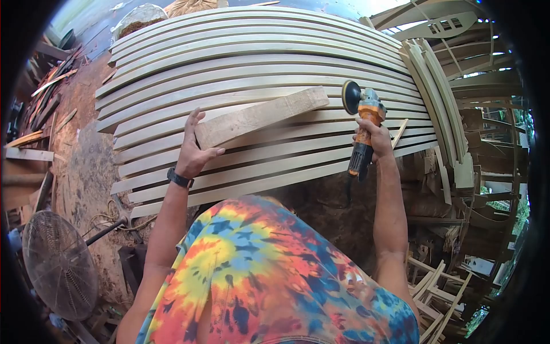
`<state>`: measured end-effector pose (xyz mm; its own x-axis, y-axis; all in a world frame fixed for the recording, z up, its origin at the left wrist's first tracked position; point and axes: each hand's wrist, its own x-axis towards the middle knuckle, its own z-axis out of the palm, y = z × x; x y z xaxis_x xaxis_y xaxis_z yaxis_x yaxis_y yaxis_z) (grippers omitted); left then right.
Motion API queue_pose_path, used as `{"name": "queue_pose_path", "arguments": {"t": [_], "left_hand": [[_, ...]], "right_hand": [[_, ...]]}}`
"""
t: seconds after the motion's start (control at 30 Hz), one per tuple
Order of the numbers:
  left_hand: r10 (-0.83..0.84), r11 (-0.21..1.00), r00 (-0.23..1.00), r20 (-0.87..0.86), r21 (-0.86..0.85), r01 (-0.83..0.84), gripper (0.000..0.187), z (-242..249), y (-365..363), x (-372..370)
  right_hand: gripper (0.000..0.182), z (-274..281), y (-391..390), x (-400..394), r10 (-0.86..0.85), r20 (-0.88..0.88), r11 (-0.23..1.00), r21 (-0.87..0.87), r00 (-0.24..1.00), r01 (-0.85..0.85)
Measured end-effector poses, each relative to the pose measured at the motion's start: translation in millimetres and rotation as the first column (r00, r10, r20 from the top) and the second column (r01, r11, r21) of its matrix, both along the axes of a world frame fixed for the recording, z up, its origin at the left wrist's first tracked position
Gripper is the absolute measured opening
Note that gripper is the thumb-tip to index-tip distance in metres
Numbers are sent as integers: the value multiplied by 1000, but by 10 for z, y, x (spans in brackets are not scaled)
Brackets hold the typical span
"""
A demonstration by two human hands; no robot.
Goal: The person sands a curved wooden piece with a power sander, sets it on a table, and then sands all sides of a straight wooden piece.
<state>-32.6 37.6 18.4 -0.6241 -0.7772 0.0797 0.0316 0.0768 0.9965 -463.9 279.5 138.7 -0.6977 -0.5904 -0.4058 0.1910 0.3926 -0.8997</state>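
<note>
My right hand point(375, 137) is wrapped round the orange and black body of an angle grinder point(368, 119). A round sanding pad point(350, 97) on the grinder's head is held up on edge, apart from the wood. At the left end of a thick wooden block point(260, 118), my left hand point(193, 150) grips it, fingers at the far edge and thumb along the near side. The block lies at a slant across a row of long pale wooden slats point(258, 80). A dark watch is on my left wrist.
A round fan point(59, 265) stands at the lower left. Stacked curved boards point(438, 103) are at the slats' right end. Wooden frames point(438, 292) lie at the lower right, and scrap wood point(48, 109) is piled at the left. The grinder's cord point(348, 189) hangs down.
</note>
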Motion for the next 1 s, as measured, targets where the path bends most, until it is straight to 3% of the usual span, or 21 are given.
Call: {"name": "queue_pose_path", "arguments": {"t": [0.03,0.1,0.23,0.3,0.33,0.5,0.77,0.9,1.0], "left_hand": [[-5,1000,1000,1,3,5,120,-78,62,-31],[64,970,978,-199,242,-14,104,-214,195,-35],[30,959,983,-179,283,22,89,-263,210,88],[93,975,988,-122,212,-65,83,-149,216,201],[94,964,977,-192,263,-41,81,-95,224,264],[157,959,975,-159,259,-112,83,-80,246,275],[240,927,921,-306,355,-123,86,-377,358,193],[201,921,901,-385,388,-40,84,-305,345,174],[140,949,941,-308,314,-38,81,-230,272,155]], "right_hand": [[31,23,-27,-7,-5,1,1000,3,1000,5],[31,74,-85,-8,23,7,1000,15,1000,-23],[35,65,-162,-74,29,15,998,55,999,-30],[35,95,-173,-81,49,3,995,91,999,-49],[35,116,-180,-91,68,-9,990,120,998,-67],[35,90,-247,-132,143,14,978,152,990,-143],[36,103,-400,-134,235,-22,944,245,972,-223],[35,71,-421,-184,263,-25,927,282,965,-245],[36,85,-459,-176,289,-31,909,324,957,-264]]}}
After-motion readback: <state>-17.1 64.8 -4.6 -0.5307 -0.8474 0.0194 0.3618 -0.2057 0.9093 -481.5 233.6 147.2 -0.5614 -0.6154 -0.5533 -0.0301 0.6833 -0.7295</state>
